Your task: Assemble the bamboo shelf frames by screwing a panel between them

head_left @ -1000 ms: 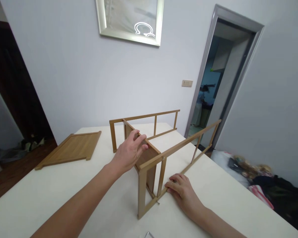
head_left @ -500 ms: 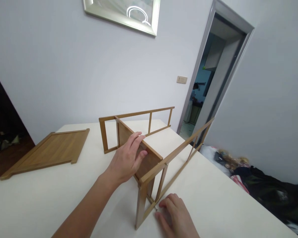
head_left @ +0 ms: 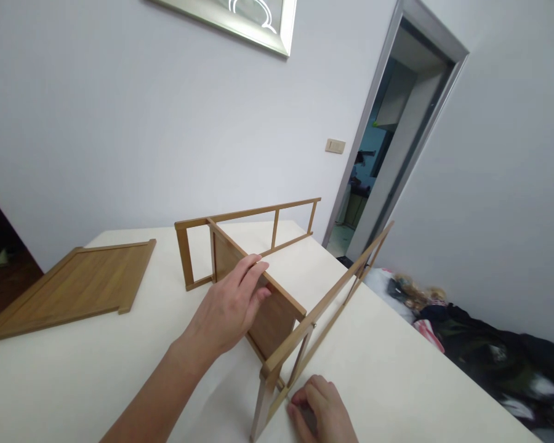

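Note:
A wooden shelf frame lies on its side on the white table (head_left: 133, 375). My left hand (head_left: 233, 301) grips the upper edge of its shelf panel (head_left: 277, 317), fingers over the edge and thumb on the near face. The right side frame (head_left: 339, 283) meets the panel's end, and a small metal fastener (head_left: 314, 325) shows at the upper joint. The left side frame (head_left: 249, 214) stands at the panel's far end. Low beside the right frame's bottom rail, my right hand (head_left: 322, 409) is closed with thumb and fingers pinched; what they hold is hidden.
A second wooden panel (head_left: 78, 286) lies flat on the table at left. Behind the table is a wall with a picture frame (head_left: 284, 34) and a switch (head_left: 335, 146). A doorway (head_left: 373, 141) opens at right, and dark clothes (head_left: 498, 351) lie beyond the table's right edge.
My right hand's fingers have closed near the lower joint. The right side frame has tilted and shifted slightly relative to the panel. My left hand keeps its hold; the view has shifted a little.

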`<state>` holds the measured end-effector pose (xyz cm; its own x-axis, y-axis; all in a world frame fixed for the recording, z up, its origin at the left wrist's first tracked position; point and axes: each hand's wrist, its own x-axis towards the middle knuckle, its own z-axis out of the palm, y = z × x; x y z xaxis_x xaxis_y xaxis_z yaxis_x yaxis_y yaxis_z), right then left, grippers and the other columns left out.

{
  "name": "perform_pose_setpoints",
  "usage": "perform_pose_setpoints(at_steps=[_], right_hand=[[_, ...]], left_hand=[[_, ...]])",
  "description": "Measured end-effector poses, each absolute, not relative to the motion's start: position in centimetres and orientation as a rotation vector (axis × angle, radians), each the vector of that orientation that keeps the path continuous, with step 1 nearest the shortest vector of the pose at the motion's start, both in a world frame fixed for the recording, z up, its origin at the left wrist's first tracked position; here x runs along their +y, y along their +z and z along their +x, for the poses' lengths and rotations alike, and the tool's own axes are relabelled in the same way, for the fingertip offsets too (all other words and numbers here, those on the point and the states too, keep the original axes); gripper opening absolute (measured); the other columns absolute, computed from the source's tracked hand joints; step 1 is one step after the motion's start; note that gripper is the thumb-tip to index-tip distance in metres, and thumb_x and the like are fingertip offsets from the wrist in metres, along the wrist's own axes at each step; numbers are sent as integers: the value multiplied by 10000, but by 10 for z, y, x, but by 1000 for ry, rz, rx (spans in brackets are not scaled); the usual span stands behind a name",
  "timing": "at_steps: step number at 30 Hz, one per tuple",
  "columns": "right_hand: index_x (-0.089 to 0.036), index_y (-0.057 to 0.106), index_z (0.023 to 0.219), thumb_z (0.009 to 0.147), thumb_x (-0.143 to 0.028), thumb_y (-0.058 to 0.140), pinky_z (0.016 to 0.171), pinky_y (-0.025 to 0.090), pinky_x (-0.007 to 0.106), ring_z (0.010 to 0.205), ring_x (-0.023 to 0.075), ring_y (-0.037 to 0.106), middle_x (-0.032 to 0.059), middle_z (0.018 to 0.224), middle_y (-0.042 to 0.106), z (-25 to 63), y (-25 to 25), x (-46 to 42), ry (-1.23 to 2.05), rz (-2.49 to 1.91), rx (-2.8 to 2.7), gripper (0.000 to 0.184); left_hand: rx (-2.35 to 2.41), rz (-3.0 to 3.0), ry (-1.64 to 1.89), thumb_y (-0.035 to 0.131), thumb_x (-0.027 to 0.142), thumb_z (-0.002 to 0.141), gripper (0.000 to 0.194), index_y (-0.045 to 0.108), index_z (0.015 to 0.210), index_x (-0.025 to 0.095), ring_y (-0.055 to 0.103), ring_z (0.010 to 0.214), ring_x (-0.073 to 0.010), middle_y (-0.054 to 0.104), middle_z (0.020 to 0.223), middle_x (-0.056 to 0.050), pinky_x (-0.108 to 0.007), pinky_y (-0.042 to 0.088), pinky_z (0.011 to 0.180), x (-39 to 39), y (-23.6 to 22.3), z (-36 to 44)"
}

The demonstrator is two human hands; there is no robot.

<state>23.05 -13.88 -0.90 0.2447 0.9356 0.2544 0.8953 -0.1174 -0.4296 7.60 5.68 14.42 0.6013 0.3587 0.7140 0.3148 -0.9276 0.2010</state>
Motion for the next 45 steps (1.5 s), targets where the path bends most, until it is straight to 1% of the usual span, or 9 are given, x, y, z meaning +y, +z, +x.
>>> perform_pose_setpoints(at_steps=[7,12,16,19,24,28,35,40,45], right_hand=[[-229,626,803,844,-160,561,784,436,329,842,205,605,36,837,639,224,-6,-134,119,-2028,-1549,103],[-216,614,783,851,-143,516,732,471,302,825,200,619,43,832,636,226,4,-130,191,-1994,-1530,140],[-225,604,810,876,-166,492,746,486,299,846,198,626,40,856,639,229,9,-128,189,-1944,-1553,143],[-224,592,787,863,-175,501,732,490,300,822,196,624,36,834,637,230,4,-127,196,-1949,-1577,129],[-221,604,792,879,-186,486,741,481,311,818,199,615,44,823,635,229,-12,-127,108,-1975,-1547,151],[-225,612,796,877,-191,502,723,479,301,810,197,614,40,824,634,231,-16,-127,130,-1972,-1547,141],[-224,614,782,869,-185,509,715,484,296,804,197,623,38,815,639,230,-7,-126,146,-1967,-1526,142],[-222,612,805,867,-208,511,701,487,305,794,202,623,44,823,635,231,-12,-125,128,-1981,-1516,119],[-226,606,830,859,-215,523,695,490,298,803,201,622,44,833,629,231,-15,-126,106,-1966,-1528,88]], left_hand=[[668,2695,1216,389,253,981,345,426,1322,217,543,1256,-251,477,1427,-113,-428,535,983,52,144,80],[727,2642,1198,383,244,985,353,407,1337,225,487,1315,-250,429,1477,-109,-444,503,1024,50,144,84],[694,2616,1211,390,240,983,364,402,1346,232,469,1331,-250,414,1487,-108,-456,485,1044,51,143,85],[663,2597,1237,402,242,981,366,405,1347,234,456,1342,-241,419,1483,-108,-453,463,1069,52,142,85],[654,2580,1257,409,241,979,361,418,1340,236,464,1337,-230,437,1471,-107,-438,462,1072,53,142,84],[637,2593,1272,398,238,983,373,405,1355,229,440,1356,-232,432,1474,-113,-443,442,1090,54,140,84],[662,2591,1249,386,230,986,380,382,1366,227,434,1360,-246,419,1484,-122,-459,464,1068,52,140,86],[674,2580,1245,392,219,979,391,387,1370,224,449,1349,-252,420,1484,-130,-457,471,1061,50,142,86],[665,2565,1252,397,223,978,387,395,1365,243,464,1339,-250,421,1486,-112,-448,491,1041,50,142,86]])
